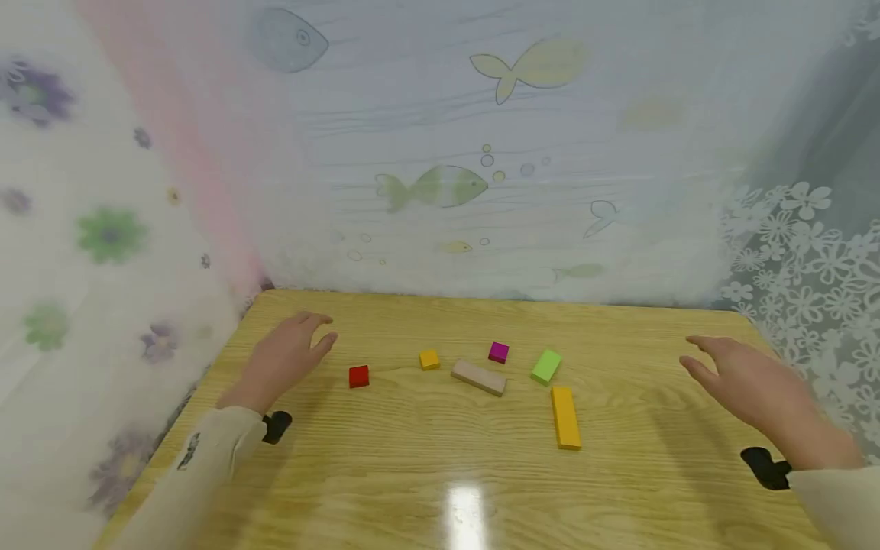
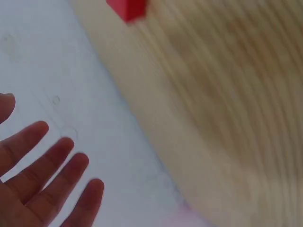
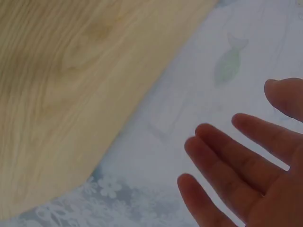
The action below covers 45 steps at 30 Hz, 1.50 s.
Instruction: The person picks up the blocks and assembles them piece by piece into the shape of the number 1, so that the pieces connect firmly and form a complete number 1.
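My left hand [image 1: 285,359] hovers over the left side of the table, fingers relaxed and holding nothing. Closest to it is a red block [image 1: 359,376], whose corner also shows at the top of the left wrist view. On the right side my right hand [image 1: 756,386] is raised with loose, spread fingers, touching nothing. Between the hands lie a small yellow-orange block [image 1: 429,360], a long beige block [image 1: 479,377], a purple block [image 1: 499,352], a light green block [image 1: 546,367] and a long yellow-orange block [image 1: 566,418], all apart from one another.
The wooden table [image 1: 412,473] carries the blocks. A pale curtain with fish prints [image 1: 440,183] hangs along its back edge. Flowered fabric [image 1: 110,237] hangs on the left, and a white floral lace pattern [image 1: 811,252] is on the right.
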{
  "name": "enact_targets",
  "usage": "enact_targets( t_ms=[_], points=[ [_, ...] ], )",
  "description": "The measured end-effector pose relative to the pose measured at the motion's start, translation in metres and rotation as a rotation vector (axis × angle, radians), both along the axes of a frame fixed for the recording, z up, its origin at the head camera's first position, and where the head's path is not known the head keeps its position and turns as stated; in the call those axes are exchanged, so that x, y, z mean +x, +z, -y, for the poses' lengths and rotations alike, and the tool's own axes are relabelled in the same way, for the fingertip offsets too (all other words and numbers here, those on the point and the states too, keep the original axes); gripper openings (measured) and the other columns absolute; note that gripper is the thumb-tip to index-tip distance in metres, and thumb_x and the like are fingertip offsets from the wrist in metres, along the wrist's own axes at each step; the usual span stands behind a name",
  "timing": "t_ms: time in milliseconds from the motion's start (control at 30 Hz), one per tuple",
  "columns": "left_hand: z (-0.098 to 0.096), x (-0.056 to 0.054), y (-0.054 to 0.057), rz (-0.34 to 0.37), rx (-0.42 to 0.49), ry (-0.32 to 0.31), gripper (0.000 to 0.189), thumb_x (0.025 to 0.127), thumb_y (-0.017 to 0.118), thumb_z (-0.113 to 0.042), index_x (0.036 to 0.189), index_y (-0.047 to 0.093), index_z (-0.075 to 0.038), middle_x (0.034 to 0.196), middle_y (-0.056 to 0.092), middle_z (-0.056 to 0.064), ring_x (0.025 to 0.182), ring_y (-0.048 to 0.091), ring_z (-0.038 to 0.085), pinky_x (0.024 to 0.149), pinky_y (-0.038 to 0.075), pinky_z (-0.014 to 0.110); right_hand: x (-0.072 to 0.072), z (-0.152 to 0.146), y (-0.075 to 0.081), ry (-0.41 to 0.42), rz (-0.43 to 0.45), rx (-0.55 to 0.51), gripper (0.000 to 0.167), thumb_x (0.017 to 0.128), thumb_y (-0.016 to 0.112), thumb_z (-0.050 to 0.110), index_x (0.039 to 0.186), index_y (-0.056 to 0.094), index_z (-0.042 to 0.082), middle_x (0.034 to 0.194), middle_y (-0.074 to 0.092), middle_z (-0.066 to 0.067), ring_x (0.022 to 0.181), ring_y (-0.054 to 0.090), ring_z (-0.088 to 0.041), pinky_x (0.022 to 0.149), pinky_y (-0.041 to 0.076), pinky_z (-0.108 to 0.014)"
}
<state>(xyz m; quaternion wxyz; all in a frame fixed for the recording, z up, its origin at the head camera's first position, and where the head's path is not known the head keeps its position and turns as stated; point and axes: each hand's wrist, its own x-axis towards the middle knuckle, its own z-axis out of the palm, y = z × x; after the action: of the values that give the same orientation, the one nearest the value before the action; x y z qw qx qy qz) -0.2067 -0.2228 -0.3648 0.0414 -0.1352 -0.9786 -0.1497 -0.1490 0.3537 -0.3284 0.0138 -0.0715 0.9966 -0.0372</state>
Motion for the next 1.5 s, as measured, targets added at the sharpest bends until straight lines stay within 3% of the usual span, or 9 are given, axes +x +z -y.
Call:
enact_targets(
  t_ms=[133, 367, 567, 900, 1133, 1267, 1367, 1500],
  points=[
    [-0.029, 0.007, -0.013, 0.019, 0.169, -0.023, 0.056, 0.088, 0.035, -0.057, 0.118, 0.055, -0.015, 0.115, 0.054, 0.004, 0.097, 0.054, 0.024, 0.079, 0.043, 0.043, 0.005, 0.008, -0.012, 0.000, -0.007, -0.116, 0.064, 0.092, 0.035, 0.051, 0.125, 0.046, -0.002, 0.103, 0.059, -0.021, 0.081, 0.059, -0.031, 0.058, 0.044, -0.042],
    [-0.082, 0.019, -0.034, 0.118, 0.439, -0.033, 0.046, 0.085, 0.042, -0.056, 0.114, 0.057, -0.023, 0.106, 0.055, -0.010, 0.093, 0.053, 0.008, 0.080, 0.044, 0.033, 0.005, 0.032, -0.037, -0.008, -0.024, -0.274, 0.057, 0.092, 0.036, 0.048, 0.126, 0.047, 0.004, 0.102, 0.060, -0.015, 0.080, 0.058, -0.026, 0.059, 0.044, -0.039],
    [-0.117, 0.020, -0.050, 0.225, 0.610, -0.066, 0.043, 0.087, 0.047, -0.050, 0.117, 0.057, -0.019, 0.106, 0.055, -0.013, 0.099, 0.051, 0.008, 0.086, 0.041, 0.034, 0.001, 0.054, -0.055, -0.020, 0.005, -0.400, 0.056, 0.092, 0.037, 0.047, 0.128, 0.046, 0.004, 0.101, 0.061, -0.010, 0.081, 0.058, -0.022, 0.063, 0.046, -0.039],
    [-0.149, 0.019, -0.067, 0.296, 0.697, -0.080, 0.037, 0.089, 0.045, -0.048, 0.118, 0.054, -0.027, 0.114, 0.052, -0.009, 0.104, 0.050, 0.015, 0.087, 0.039, 0.040, -0.011, 0.085, -0.083, -0.067, 0.090, -0.572, 0.051, 0.093, 0.042, 0.040, 0.132, 0.041, 0.008, 0.108, 0.059, -0.009, 0.092, 0.057, -0.023, 0.077, 0.043, -0.044],
    [-0.161, 0.015, -0.076, 0.351, 0.719, -0.096, 0.039, 0.091, 0.046, -0.041, 0.127, 0.049, -0.023, 0.132, 0.041, -0.005, 0.118, 0.041, 0.018, 0.094, 0.034, 0.042, -0.023, 0.107, -0.087, -0.087, 0.183, -0.642, 0.058, 0.093, 0.041, 0.043, 0.137, 0.032, 0.007, 0.119, 0.050, -0.018, 0.105, 0.049, -0.033, 0.083, 0.039, -0.049],
    [-0.166, 0.012, -0.078, 0.376, 0.713, -0.103, 0.040, 0.092, 0.046, -0.036, 0.129, 0.047, -0.021, 0.140, 0.032, -0.003, 0.127, 0.028, 0.022, 0.098, 0.028, 0.045, -0.031, 0.117, -0.086, -0.137, 0.225, -0.676, 0.063, 0.092, 0.040, 0.046, 0.139, 0.026, 0.008, 0.124, 0.045, -0.021, 0.107, 0.047, -0.034, 0.083, 0.038, -0.049],
    [-0.169, 0.010, -0.080, 0.366, 0.699, -0.093, 0.038, 0.092, 0.048, -0.032, 0.128, 0.049, -0.022, 0.138, 0.036, -0.005, 0.127, 0.025, 0.022, 0.098, 0.026, 0.046, -0.038, 0.123, -0.086, -0.176, 0.235, -0.706, 0.064, 0.092, 0.039, 0.047, 0.139, 0.025, 0.006, 0.126, 0.043, -0.024, 0.109, 0.045, -0.035, 0.084, 0.037, -0.049],
    [-0.171, 0.010, -0.081, 0.315, 0.679, -0.067, 0.035, 0.091, 0.051, -0.027, 0.125, 0.052, -0.021, 0.130, 0.044, -0.005, 0.119, 0.032, 0.019, 0.096, 0.029, 0.042, -0.045, 0.130, -0.087, -0.202, 0.225, -0.719, 0.063, 0.093, 0.039, 0.044, 0.139, 0.025, 0.003, 0.125, 0.041, -0.027, 0.109, 0.044, -0.038, 0.085, 0.037, -0.050]
  ],
)
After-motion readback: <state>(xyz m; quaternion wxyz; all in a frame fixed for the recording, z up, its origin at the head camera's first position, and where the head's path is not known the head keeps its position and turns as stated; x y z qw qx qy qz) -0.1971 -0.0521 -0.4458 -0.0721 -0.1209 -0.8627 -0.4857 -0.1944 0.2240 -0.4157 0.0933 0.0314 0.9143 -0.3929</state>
